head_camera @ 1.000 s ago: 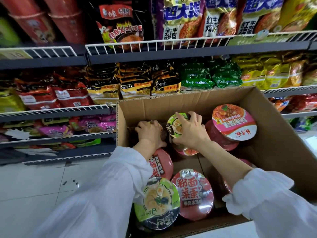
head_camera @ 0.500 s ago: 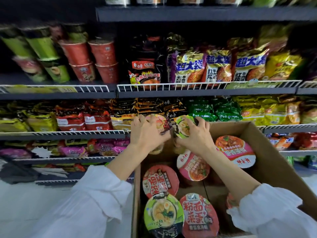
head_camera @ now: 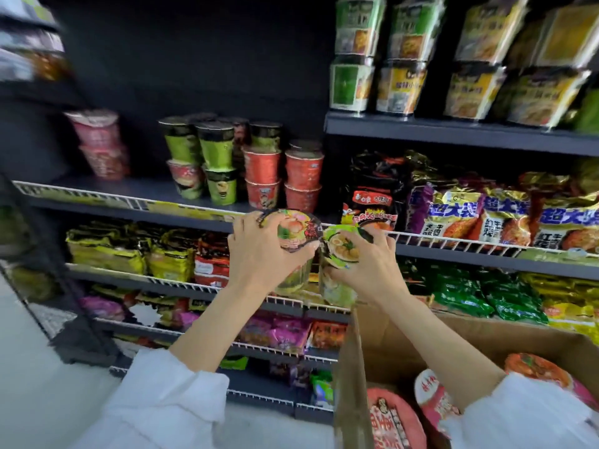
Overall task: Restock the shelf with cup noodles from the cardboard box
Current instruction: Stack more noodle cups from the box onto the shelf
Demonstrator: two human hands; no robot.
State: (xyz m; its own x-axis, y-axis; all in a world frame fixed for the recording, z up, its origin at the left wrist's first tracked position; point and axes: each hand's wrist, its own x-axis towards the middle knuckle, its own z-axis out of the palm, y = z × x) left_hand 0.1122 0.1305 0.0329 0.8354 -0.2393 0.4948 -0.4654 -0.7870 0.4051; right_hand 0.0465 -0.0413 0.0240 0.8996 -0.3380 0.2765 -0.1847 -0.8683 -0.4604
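A: Head view first: what is different from a second ago?

B: Back then both hands were down inside the cardboard box (head_camera: 382, 338), closing on cups. Now they are raised in front of the shelving, and the box has dropped to five o'clock in the view. So the pick-up is done, and I'd judge the carry to the shelf is under way.

A: What are the hands doing?

B: The left hand (head_camera: 259, 254) has its fingers curled over the rim of a cup noodle with a pink and green lid (head_camera: 291, 230). The right hand (head_camera: 369, 267) wraps a green-lidded cup noodle (head_camera: 340, 244) the same way. Both cups are tilted, lids facing the camera, touching or nearly so.

A: And where are they relative to the goal?

B: Just at the white wire rail (head_camera: 136, 199) of the cup shelf. The stacked green cups (head_camera: 215, 153) and stacked red cups (head_camera: 262, 171) stand at about eleven o'clock from the hands, with bare shelf (head_camera: 149, 186) further left at ten o'clock.

A: How do the cups look?

B: Tapered tubs with glossy printed foil lids, a dark band at the rim. More cups remain in the box, a red-lidded cup (head_camera: 392, 419) among them, so restocking is not finished.
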